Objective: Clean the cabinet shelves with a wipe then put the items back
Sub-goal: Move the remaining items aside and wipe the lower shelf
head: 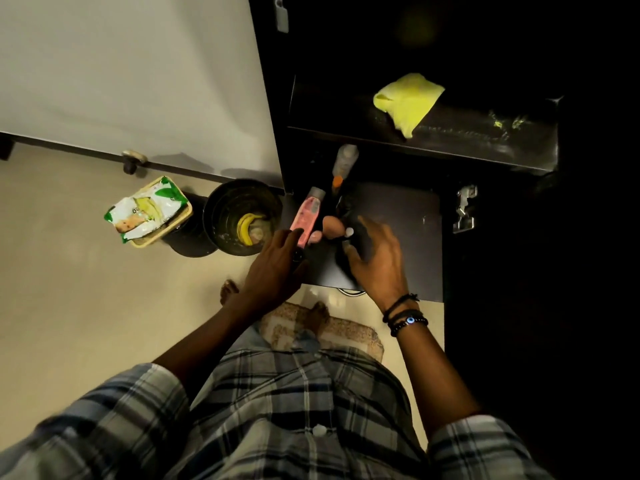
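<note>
The left hand (280, 258) is closed around the base of a pink bottle (306, 216) over the low dark shelf (398, 230), its cap pointing to 12 o'clock. The bottle looks like smooth, stiff, light plastic, likely slick, so a grip round its middle should suit better. The right hand (374, 251), at 3 o'clock of it, curls over a dark object I cannot make out. A soft, crumpled yellow cloth (408, 100) lies on the glossy upper shelf (467, 136) at 1 o'clock. An orange-capped bottle (343, 164) stands behind.
</note>
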The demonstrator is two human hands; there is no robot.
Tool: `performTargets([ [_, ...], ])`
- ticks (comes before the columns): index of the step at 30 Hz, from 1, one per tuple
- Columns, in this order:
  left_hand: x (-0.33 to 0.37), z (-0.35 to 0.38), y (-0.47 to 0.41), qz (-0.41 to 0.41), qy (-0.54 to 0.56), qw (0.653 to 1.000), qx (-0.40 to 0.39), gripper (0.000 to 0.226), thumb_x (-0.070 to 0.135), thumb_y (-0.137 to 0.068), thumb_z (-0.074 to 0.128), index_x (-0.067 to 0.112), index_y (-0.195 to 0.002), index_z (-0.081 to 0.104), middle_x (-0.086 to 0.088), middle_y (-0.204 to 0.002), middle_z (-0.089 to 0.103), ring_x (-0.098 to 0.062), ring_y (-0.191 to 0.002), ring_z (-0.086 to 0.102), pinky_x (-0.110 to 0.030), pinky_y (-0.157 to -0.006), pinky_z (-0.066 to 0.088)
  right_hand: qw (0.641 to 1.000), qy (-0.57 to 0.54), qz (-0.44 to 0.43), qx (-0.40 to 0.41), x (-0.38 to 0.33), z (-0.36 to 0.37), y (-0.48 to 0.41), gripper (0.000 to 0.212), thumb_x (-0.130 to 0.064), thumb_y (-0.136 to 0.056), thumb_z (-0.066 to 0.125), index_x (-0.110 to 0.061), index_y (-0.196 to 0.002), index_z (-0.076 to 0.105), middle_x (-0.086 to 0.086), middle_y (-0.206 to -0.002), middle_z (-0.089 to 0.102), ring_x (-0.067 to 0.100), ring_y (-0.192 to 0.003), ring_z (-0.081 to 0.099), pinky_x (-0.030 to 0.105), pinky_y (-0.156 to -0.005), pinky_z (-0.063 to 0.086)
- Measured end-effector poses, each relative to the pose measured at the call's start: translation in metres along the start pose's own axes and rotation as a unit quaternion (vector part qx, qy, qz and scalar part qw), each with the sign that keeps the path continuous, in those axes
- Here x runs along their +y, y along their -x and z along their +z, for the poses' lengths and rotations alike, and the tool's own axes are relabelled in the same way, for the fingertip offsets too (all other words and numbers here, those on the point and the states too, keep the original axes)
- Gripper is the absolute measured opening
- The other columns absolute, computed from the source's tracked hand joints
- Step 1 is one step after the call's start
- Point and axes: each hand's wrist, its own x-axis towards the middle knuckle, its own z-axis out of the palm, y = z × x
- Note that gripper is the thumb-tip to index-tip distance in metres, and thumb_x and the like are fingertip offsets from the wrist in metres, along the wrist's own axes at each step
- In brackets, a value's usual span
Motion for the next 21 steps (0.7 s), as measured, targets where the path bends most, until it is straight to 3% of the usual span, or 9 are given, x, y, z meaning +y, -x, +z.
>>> performTargets([
  [2, 0.004, 0.003, -0.008, -0.004, 0.004, 1.0, -0.002, 0.06, 0.028, -0.087, 0.063, 0.009, -0.138, 0.037, -0.014, -0.13, 0.045, -0.031, -0.109, 0.05, -0.039, -0.083, 0.045, 0.999, 0.03, -0.01, -0.03, 0.0, 0.008, -0.006, 0.05, -0.031, -0.085, 0.06, -0.023, -0.133, 0.047, 0.003, -0.128, 0.054, 0.021, -0.118, 0.049, 0.014, -0.091, 0.031],
  [4, 0.01, 0.005, -0.016, -0.006, 0.008, 1.0, 0.002, 0.056, 0.03, -0.089, 0.061, 0.009, -0.136, 0.04, -0.014, -0.126, 0.048, -0.031, -0.104, 0.052, -0.038, -0.076, 0.045, 0.999, 0.034, -0.024, -0.025, -0.007, 0.012, -0.012, 0.044, -0.03, -0.085, 0.063, -0.017, -0.127, 0.053, 0.006, -0.126, 0.056, 0.025, -0.116, 0.049, 0.02, -0.09, 0.034],
  [7, 0.019, 0.008, -0.028, -0.006, 0.007, 1.0, 0.012, 0.047, 0.029, -0.089, 0.06, 0.01, -0.13, 0.047, -0.015, -0.125, 0.051, -0.035, -0.099, 0.056, -0.033, -0.069, 0.04, 0.998, 0.048, -0.05, 0.01, -0.023, 0.014, -0.023, 0.019, -0.024, -0.089, 0.059, -0.009, -0.098, 0.065, 0.013, -0.107, 0.063, 0.034, -0.1, 0.053, 0.038, -0.083, 0.045],
  [11, 0.025, 0.008, -0.039, -0.03, 0.008, 1.0, 0.004, 0.037, 0.017, -0.086, 0.062, 0.008, -0.121, 0.056, -0.016, -0.122, 0.056, -0.039, -0.092, 0.06, -0.043, -0.068, 0.051, 0.994, 0.081, -0.071, -0.001, -0.029, 0.014, -0.036, 0.021, -0.018, -0.086, 0.056, -0.01, -0.067, 0.059, 0.014, -0.077, 0.06, 0.037, -0.078, 0.055, 0.039, -0.071, 0.045],
  [14, 0.025, 0.006, -0.044, -0.042, 0.005, 0.999, -0.005, 0.029, 0.019, -0.089, 0.058, 0.009, -0.116, 0.061, -0.017, -0.11, 0.062, -0.038, -0.089, 0.062, -0.046, -0.071, 0.051, 0.994, 0.068, -0.08, -0.015, -0.026, 0.012, -0.037, 0.021, -0.017, -0.088, 0.059, -0.006, -0.071, 0.064, 0.015, -0.08, 0.062, 0.035, -0.082, 0.054, 0.038, -0.076, 0.042],
  [18, 0.028, -0.002, -0.042, -0.015, 0.003, 1.0, -0.001, 0.018, 0.019, -0.088, 0.059, 0.007, -0.099, 0.065, -0.017, -0.093, 0.066, -0.036, -0.079, 0.063, -0.045, -0.067, 0.05, 0.999, 0.02, -0.035, -0.03, -0.017, 0.006, -0.034, 0.031, -0.03, -0.09, 0.05, -0.017, -0.064, 0.058, 0.001, -0.07, 0.057, 0.021, -0.076, 0.053, 0.028, -0.08, 0.037],
  [21, 0.037, -0.008, -0.037, -0.006, 0.003, 1.0, -0.015, 0.01, 0.018, -0.084, 0.061, 0.011, -0.087, 0.067, -0.013, -0.084, 0.069, -0.032, -0.076, 0.065, -0.043, -0.065, 0.052, 0.999, 0.038, -0.023, -0.024, -0.003, -0.022, -0.018, 0.016, -0.032, -0.084, 0.06, -0.02, -0.074, 0.067, 0.0, -0.08, 0.064, 0.018, -0.089, 0.053, 0.022, -0.079, 0.03],
])
